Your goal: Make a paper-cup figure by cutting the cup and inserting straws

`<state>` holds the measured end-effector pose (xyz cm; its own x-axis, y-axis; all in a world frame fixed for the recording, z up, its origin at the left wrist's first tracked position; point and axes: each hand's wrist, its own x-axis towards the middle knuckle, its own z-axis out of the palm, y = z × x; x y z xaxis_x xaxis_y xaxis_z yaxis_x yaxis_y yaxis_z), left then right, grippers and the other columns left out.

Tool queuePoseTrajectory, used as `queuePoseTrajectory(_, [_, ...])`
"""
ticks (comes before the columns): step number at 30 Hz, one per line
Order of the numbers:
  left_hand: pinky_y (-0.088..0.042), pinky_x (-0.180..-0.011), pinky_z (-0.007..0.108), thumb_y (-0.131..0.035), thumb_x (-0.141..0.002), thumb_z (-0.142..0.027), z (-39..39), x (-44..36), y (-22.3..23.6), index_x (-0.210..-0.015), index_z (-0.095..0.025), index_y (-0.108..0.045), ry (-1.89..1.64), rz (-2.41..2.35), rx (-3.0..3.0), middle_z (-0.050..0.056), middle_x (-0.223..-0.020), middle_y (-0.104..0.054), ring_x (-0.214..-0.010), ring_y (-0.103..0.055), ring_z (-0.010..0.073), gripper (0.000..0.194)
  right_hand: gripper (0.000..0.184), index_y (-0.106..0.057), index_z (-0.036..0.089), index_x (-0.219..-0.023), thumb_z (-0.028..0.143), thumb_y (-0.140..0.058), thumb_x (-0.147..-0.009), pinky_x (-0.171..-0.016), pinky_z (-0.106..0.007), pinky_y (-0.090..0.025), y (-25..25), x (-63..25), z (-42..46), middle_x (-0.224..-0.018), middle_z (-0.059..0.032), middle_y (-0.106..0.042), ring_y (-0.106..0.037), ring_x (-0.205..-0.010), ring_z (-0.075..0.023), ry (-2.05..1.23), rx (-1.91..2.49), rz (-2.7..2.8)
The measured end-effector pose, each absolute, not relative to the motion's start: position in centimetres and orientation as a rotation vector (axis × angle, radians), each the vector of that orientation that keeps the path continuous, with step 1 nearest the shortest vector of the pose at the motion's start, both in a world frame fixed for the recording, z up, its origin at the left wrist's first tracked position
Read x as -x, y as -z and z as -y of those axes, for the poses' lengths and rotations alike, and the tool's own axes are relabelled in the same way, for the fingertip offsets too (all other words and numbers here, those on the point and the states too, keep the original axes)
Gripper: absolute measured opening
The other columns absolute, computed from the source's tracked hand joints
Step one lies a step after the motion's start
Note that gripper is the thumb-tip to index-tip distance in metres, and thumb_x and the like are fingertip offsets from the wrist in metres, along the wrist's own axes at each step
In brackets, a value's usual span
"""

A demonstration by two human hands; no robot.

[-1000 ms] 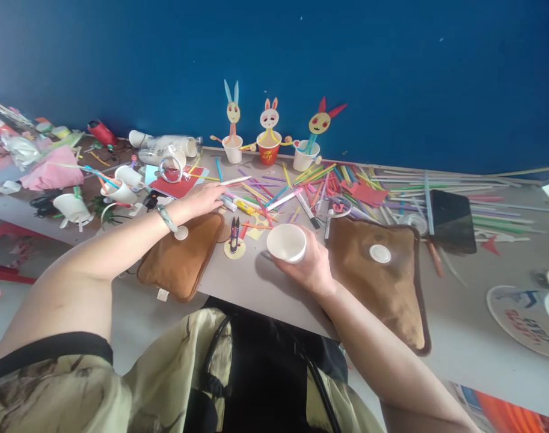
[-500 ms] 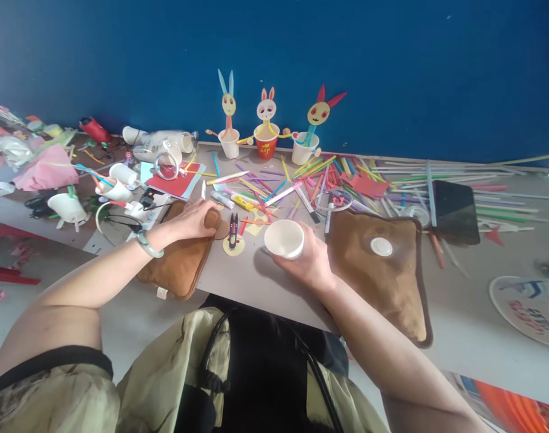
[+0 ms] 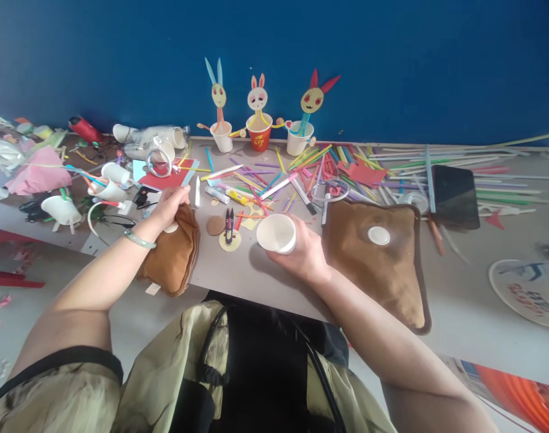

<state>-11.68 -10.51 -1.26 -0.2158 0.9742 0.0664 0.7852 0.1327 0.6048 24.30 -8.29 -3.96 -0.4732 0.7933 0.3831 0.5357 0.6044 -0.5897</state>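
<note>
Now holding white paper cup (image 3: 276, 233) in curled right hand (image 3: 305, 249) near front edge of table (image 3: 233, 273), mouth up, long axis nearly upright; pinching top of brown hot-water bag (image 3: 172, 261) with left hand (image 3: 168, 207).

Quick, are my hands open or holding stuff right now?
Left hand: closed, gripping a brown, pillow-shaped fabric pouch near its corner.
Right hand: closed around a round white paper cup.
</note>
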Motion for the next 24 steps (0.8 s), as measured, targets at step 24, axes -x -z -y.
queuePoseTrajectory(24, [-0.046,-0.07,0.036,-0.024,-0.091,-0.071,9.8,13.1,-0.4,-0.058,-0.022,-0.023,-1.184,-1.933,-1.377,-0.002,-0.052,-0.029,-0.056,-0.037,0.0122,0.059,0.063,-0.054,0.025,-0.128,0.041,-0.073,-0.07,-0.086,-0.04,-0.06,4.0,-24.2,8.3,-0.118,-0.0082,-0.072,-0.072,-0.104,-0.0304,-0.535,0.993,2.223])
